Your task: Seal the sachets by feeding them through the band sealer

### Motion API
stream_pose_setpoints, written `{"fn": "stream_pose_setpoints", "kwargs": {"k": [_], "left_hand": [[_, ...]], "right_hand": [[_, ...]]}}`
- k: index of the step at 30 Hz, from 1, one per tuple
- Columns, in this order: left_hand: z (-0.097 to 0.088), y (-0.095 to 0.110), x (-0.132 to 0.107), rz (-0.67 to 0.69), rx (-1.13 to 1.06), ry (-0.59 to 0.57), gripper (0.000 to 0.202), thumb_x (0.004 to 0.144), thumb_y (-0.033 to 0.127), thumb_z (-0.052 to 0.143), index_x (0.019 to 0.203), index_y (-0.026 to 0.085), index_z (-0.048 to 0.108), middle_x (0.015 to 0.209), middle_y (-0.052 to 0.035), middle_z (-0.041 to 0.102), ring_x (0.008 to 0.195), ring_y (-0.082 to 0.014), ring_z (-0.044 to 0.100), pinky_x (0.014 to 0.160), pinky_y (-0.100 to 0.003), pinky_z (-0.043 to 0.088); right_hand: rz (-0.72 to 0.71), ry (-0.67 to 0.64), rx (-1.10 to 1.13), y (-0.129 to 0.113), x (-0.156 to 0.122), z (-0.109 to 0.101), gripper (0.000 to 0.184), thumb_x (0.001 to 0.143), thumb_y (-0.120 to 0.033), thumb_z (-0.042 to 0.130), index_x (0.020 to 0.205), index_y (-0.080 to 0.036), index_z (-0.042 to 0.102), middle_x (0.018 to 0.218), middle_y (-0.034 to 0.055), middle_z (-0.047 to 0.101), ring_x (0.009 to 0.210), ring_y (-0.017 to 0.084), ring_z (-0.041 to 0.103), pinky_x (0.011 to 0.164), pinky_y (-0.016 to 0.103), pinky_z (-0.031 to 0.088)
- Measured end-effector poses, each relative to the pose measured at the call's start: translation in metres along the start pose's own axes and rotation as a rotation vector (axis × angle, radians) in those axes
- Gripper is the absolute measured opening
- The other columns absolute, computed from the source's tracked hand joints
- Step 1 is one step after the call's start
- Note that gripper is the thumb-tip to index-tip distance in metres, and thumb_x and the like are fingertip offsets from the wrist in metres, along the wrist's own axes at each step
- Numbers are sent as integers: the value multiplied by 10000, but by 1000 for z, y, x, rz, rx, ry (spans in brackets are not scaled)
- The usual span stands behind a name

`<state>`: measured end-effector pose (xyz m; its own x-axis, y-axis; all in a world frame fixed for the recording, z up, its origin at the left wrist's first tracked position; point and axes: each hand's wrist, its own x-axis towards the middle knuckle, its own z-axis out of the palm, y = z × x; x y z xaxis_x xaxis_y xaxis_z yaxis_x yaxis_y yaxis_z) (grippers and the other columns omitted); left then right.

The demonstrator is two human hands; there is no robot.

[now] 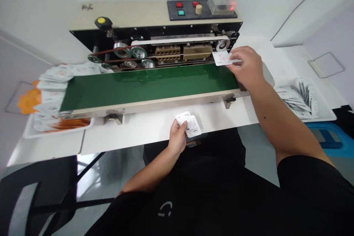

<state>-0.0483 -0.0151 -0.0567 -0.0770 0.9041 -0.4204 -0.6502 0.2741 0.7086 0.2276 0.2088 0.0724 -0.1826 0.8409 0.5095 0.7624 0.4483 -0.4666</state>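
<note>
Pinched in my right hand (246, 64) is a small white sachet (222, 58) with faint red print. Its edge lies at the right-hand entry of the band sealing machine (129, 16), by the end roller and above the green conveyor belt (146, 84). Lower down, in front of the machine, my left hand (177, 134) is closed around a few white sachets (193, 127) with black print, fanned slightly apart. Its thumb presses on the top one.
On the right a white tray (328, 108) holds many sachets. At the belt's left end, white sachets (55, 77) and orange ones (30, 99) pile over another white tray (27, 131). A control panel (188, 13) tops the machine. A blue bin (323, 129) stands lower right.
</note>
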Motion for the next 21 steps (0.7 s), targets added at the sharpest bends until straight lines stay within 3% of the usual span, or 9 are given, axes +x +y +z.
{"fn": "stream_pose_setpoints", "kwargs": {"k": [4,7,10,15,18,21], "left_hand": [[0,0,1,-7,-9,2,507,798,436,916,1179,202,678,1084,-64,805,1008,-243,780,941,-403,622],[5,-1,1,-33,-40,17,501,801,408,912,1190,197,678,1111,-71,803,1004,-239,775,943,-406,619],[15,-1,4,-85,-94,23,481,778,352,923,1157,186,677,1093,-66,800,966,-227,767,917,-400,622],[34,-1,5,-153,-156,-27,442,773,278,913,1128,185,667,1022,-44,786,876,-191,746,811,-332,607],[41,-3,3,-170,-184,-91,436,777,266,905,1138,178,678,1015,-40,777,852,-167,733,762,-276,576],[44,-4,0,-197,-189,-108,445,751,253,918,1117,174,677,974,-27,767,811,-155,720,706,-253,557]], "right_hand": [[-40,135,-10,-25,-42,-11,334,807,-281,883,1089,-237,710,1334,103,636,1046,251,691,781,409,655],[-181,209,-34,-56,-93,-14,225,885,-295,828,1073,-239,717,1125,106,689,1034,288,696,805,452,648],[-326,36,35,-85,-145,-2,234,944,-255,770,1174,-254,726,1089,94,723,1027,287,709,907,498,631],[-345,-278,92,-100,-200,33,406,1005,-260,701,1410,-271,682,1357,137,677,1155,303,662,943,498,618],[-426,-329,40,-93,-211,41,428,982,-198,715,1401,-280,708,1489,103,644,1252,322,609,1046,532,579],[-442,-304,67,-85,-214,38,439,949,-123,710,1344,-309,751,1474,46,679,1322,335,569,1060,531,572]]}}
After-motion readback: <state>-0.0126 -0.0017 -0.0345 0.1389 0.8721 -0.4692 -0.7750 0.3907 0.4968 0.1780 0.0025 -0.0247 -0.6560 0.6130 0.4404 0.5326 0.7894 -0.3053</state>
